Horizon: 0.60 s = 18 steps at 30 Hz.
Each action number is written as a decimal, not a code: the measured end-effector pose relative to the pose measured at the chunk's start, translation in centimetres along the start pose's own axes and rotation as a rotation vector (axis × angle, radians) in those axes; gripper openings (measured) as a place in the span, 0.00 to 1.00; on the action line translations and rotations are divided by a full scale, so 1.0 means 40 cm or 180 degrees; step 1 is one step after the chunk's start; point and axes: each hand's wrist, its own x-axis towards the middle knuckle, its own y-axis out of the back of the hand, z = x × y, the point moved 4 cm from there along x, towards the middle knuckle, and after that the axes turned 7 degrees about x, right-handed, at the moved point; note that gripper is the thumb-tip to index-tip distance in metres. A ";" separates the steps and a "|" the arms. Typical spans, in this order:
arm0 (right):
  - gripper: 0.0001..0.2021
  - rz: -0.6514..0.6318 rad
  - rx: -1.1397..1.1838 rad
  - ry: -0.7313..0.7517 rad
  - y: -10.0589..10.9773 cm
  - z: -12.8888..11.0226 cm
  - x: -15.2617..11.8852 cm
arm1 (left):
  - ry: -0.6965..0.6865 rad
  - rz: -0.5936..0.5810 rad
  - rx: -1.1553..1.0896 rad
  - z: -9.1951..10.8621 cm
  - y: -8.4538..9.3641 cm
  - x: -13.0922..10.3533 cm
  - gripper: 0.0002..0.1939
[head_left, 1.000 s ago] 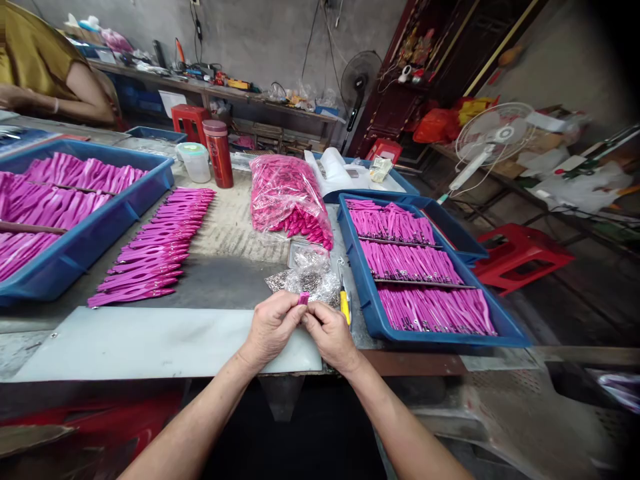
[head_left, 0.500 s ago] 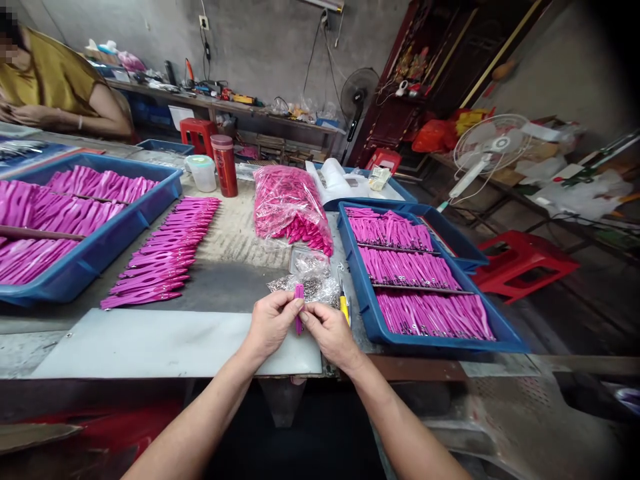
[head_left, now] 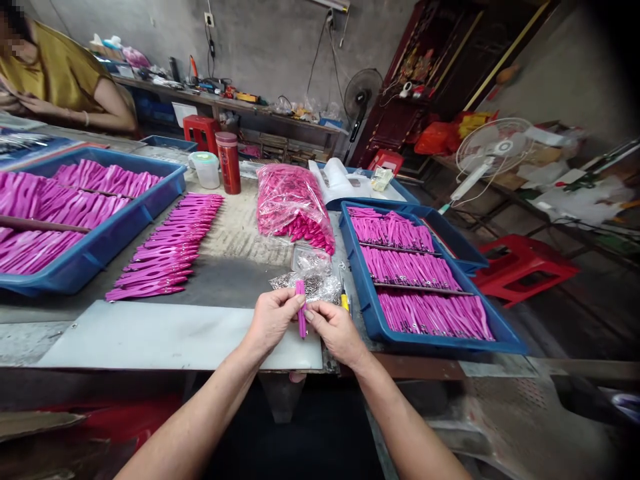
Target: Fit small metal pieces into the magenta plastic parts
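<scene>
Between my hands stands a slim magenta plastic handle piece (head_left: 301,319), upright above the front edge of a white sheet (head_left: 165,337). My left hand (head_left: 273,317) pinches it from the left with thumb and fingers. My right hand (head_left: 335,330) closes on its right side, fingertips against it. Just behind them lies a clear bag of small metal parts (head_left: 315,277), partly hidden by the hands. A yellow-handled tool (head_left: 345,301) lies beside my right hand. To the left, a row of similar magenta pieces (head_left: 167,250) is laid out on the table.
Blue trays of magenta pieces stand left (head_left: 75,277) and right (head_left: 363,293). Behind my hands are a plastic bag of pink parts (head_left: 293,200), a red bottle (head_left: 229,163) and a lidded tub (head_left: 206,170). A person in a mustard top (head_left: 70,73) sits at far left.
The handle piece shows more of its length between my fingers, and my right hand has shifted slightly down and right. The whole view has shifted a little.
</scene>
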 end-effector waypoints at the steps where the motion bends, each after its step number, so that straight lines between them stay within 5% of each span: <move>1: 0.11 0.0023 -0.0010 -0.0024 0.002 0.002 -0.001 | 0.0007 -0.0011 0.0007 0.000 0.001 -0.001 0.13; 6: 0.12 0.0281 -0.0108 0.0001 0.020 -0.001 -0.008 | -0.0128 -0.0325 0.0460 0.010 0.002 -0.026 0.12; 11: 0.11 -0.0051 -0.0564 0.0186 0.028 -0.030 -0.025 | -0.0498 -0.0868 0.1400 0.030 -0.011 -0.063 0.15; 18: 0.12 -0.0251 -0.0962 0.0259 0.033 -0.054 -0.041 | -0.0120 -0.1448 0.0951 0.006 -0.027 -0.078 0.14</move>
